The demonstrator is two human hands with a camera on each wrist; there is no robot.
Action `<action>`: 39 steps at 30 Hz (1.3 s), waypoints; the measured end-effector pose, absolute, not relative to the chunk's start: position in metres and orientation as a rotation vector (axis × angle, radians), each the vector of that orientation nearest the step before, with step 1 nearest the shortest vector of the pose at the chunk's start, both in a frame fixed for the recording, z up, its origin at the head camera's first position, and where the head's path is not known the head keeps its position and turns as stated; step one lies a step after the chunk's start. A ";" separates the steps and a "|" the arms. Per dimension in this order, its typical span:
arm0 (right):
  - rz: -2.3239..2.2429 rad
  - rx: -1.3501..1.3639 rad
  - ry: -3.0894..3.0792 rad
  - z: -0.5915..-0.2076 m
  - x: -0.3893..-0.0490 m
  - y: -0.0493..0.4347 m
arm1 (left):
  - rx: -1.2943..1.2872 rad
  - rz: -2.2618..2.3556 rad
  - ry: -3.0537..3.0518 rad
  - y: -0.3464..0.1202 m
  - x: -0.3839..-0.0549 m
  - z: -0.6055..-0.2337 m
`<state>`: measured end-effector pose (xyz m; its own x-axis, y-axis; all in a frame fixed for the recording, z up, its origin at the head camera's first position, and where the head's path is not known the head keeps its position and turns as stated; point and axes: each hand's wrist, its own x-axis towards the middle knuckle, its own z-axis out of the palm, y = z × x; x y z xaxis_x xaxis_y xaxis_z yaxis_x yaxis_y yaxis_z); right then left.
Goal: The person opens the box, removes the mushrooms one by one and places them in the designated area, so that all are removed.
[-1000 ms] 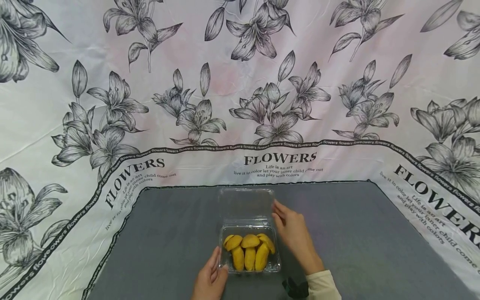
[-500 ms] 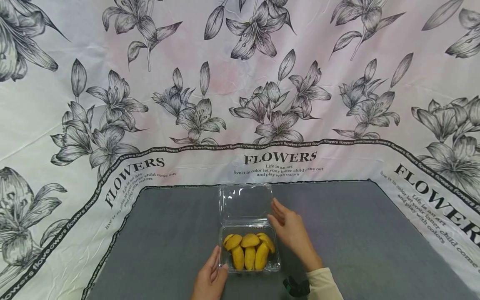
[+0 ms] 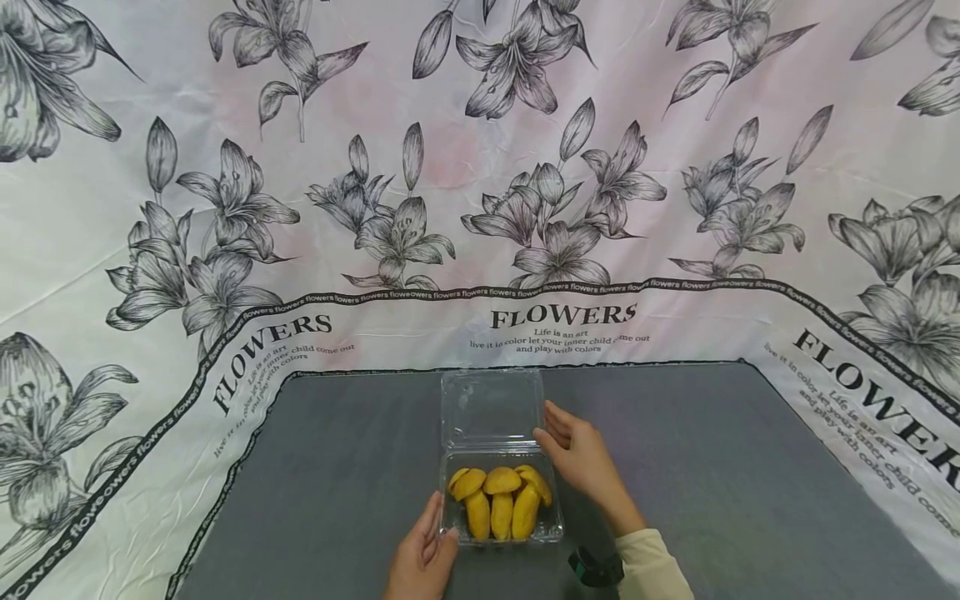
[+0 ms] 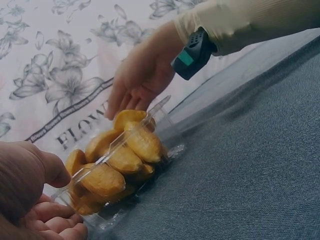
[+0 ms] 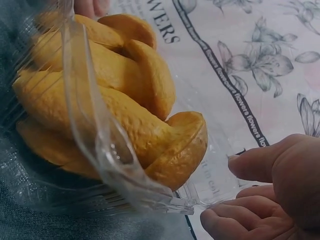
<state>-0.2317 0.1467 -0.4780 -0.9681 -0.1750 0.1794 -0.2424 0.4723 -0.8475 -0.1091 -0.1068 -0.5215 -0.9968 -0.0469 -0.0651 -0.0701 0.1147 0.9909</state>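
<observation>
A clear plastic clamshell box [image 3: 555, 533] stands on the table, its hinged lid [image 3: 491, 408] tipped up and back. Inside lie yellow mushroom-shaped pieces [image 3: 501, 500], stems toward the person; the wrist views show more beneath the top row. My left hand [image 3: 423, 550] grips the box's near left side, thumb at the rim and fingers lower down the wall. At the lid's right edge is my right hand [image 3: 581, 454], thumb overlapping the lid and fingers curled by its edge. In the right wrist view, the lid's corner shows between that thumb and the fingertips [image 5: 212, 220].
Dark grey cloth [image 3: 345, 467] covers the table. A white curtain [image 3: 390, 325] with printed lilies and lettering hangs behind and along both sides. A black wrist device [image 3: 596, 568] sits by the right sleeve [image 3: 651, 562].
The lid has shifted slightly, first tilting farther back, with the right hand moving a little left along with it. The left hand, box and yellow pieces stay in place.
</observation>
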 end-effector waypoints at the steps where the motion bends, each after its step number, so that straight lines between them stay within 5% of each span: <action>1: 1.544 0.371 -2.637 -0.478 -0.232 0.147 | -0.117 2.075 2.332 -0.107 -0.109 -0.521; 39: 1.821 0.241 -2.667 -0.496 -0.232 0.150 | -0.085 2.043 2.293 -0.109 -0.112 -0.523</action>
<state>-0.2316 0.1502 -0.4963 -0.9843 -0.1765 0.0038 -0.0678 0.3580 -0.9312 -0.1124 -0.1094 -0.5226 -0.9961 0.0052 -0.0886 -0.0874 0.1151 0.9895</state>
